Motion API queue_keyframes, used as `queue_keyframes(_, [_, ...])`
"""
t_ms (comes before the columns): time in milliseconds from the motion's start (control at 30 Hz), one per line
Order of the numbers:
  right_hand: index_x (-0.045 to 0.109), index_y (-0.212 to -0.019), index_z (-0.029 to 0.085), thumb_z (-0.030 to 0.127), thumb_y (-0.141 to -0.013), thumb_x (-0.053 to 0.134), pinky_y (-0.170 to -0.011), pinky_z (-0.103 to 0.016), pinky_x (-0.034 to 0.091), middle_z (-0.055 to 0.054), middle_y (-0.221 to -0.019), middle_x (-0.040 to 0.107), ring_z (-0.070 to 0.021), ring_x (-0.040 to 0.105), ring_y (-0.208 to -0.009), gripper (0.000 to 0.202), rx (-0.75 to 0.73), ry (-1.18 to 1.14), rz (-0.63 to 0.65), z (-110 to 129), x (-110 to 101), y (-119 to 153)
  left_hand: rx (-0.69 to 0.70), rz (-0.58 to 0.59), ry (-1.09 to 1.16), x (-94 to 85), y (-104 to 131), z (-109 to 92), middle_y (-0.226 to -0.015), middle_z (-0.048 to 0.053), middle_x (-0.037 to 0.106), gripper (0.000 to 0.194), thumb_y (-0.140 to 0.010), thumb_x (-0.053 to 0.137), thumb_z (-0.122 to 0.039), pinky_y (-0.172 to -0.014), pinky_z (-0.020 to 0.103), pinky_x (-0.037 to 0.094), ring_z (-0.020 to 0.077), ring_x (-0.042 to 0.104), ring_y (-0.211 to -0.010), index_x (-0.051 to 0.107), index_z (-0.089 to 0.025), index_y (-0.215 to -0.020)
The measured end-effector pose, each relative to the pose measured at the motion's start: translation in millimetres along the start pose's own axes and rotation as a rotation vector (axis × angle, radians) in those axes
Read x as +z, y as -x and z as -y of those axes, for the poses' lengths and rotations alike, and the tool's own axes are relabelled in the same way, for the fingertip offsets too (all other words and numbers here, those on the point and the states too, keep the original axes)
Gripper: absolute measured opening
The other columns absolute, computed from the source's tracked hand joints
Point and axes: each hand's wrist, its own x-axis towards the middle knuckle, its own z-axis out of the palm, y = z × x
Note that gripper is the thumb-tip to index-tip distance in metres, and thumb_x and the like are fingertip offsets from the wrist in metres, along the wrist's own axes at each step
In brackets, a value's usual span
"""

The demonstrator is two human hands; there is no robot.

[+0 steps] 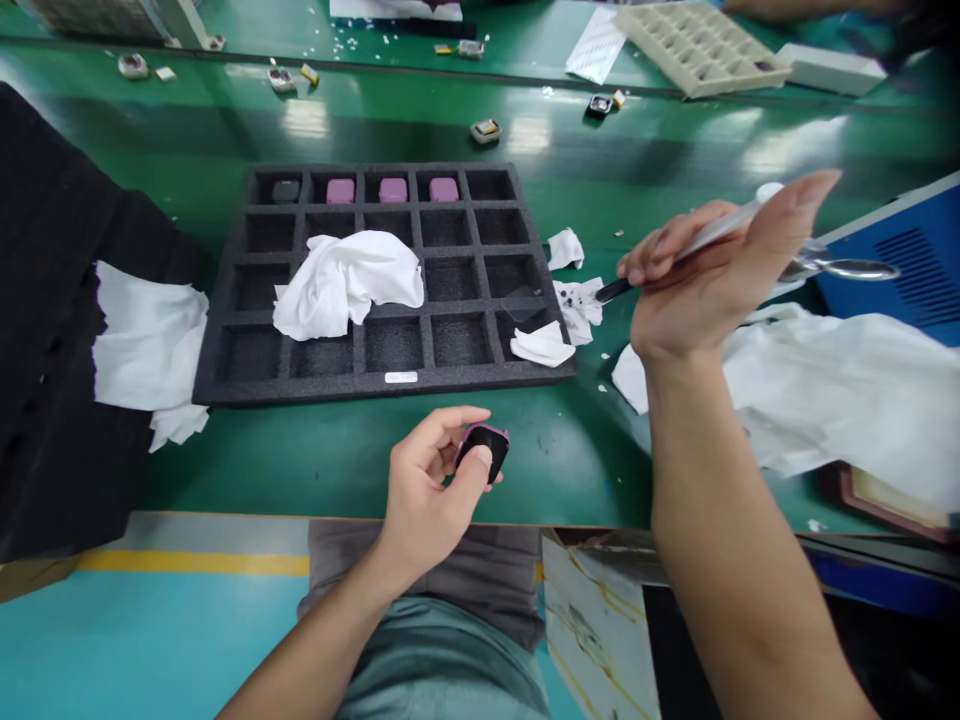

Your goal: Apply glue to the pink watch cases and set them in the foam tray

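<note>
My left hand [429, 488] pinches a small purple-framed smartwatch body [493, 440], thumb across its black face, just above the bench's front edge. My right hand [701, 275] is raised to the right of the foam tray [315, 392]. Its fingers close on a slim, pale pen-like tool [718, 230] whose dark tip [613, 290] points left, over a stained white cloth scrap [581, 312]. Three purple watch bodies [393, 190] and a dark one [286, 190] sit in the tray's back row. A crumpled white cloth [349, 285] lies across its middle.
White cloths lie left [146, 340] and right [855, 400] of the tray. Black foam [67, 320] stands at the left, a blue box [900, 250] at the right. Several small watch parts [486, 131] and a beige compartment tray [697, 45] lie behind. Metal loops [859, 269] show behind my right hand.
</note>
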Motion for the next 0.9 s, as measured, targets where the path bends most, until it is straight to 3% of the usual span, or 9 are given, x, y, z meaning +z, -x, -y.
queue_keyframes(233, [0.047,-0.045,0.025,0.085,-0.093,0.027,-0.048,-0.034,0.027,0.003,-0.043,0.03,-0.0122,0.041,-0.041,0.079,0.011,-0.01,0.007,2.6,-0.2,1.0,0.044,0.002,0.051,0.0,-1.8,0.3,-0.082,0.001,0.072,0.022,-0.091,0.071,-0.026,-0.055,0.02,0.06,0.0114,0.071,-0.062,0.07,-0.016,-0.11])
queue_keyframes(400, [0.048,-0.046,0.025,0.085,-0.091,0.033,-0.047,-0.034,0.028,0.004,-0.043,0.031,-0.0136,0.04,-0.042,0.076,0.005,-0.014,0.016,1.8,-0.6,1.3,0.064,-0.007,0.034,0.6,-0.8,0.7,-0.077,0.001,0.07,0.017,-0.09,0.072,-0.028,-0.051,0.018,0.056,0.0099,0.067,-0.056,0.07,-0.016,-0.102])
queue_keyframes(600, [0.045,-0.045,0.025,0.085,-0.093,0.017,-0.047,-0.033,0.027,0.003,-0.043,0.028,-0.0131,0.038,-0.04,0.082,-0.006,-0.002,-0.022,0.3,0.6,0.7,0.043,-0.018,-0.004,1.0,1.2,-0.5,-0.075,0.001,0.07,0.016,-0.088,0.073,-0.029,-0.051,0.02,0.055,0.0113,0.066,-0.056,0.071,-0.016,-0.097])
queue_keyframes(767, [0.046,-0.044,0.027,0.091,-0.087,0.032,-0.046,-0.035,0.028,0.002,-0.043,0.028,-0.0156,0.04,-0.042,0.078,0.013,0.007,0.006,3.6,-0.2,1.5,0.041,-0.021,-0.007,0.9,1.2,-1.9,-0.073,0.001,0.07,0.015,-0.087,0.074,-0.029,-0.051,0.021,0.055,0.0116,0.065,-0.055,0.071,-0.017,-0.096])
queue_keyframes(900, [0.047,-0.043,0.027,0.091,-0.087,0.031,-0.047,-0.035,0.029,0.002,-0.042,0.028,-0.0161,0.039,-0.042,0.079,0.019,0.015,0.014,4.3,-1.4,1.3,0.038,-0.021,-0.007,1.4,1.1,-2.5,-0.074,0.001,0.07,0.014,-0.087,0.073,-0.027,-0.051,0.021,0.055,0.0112,0.065,-0.055,0.071,-0.016,-0.095])
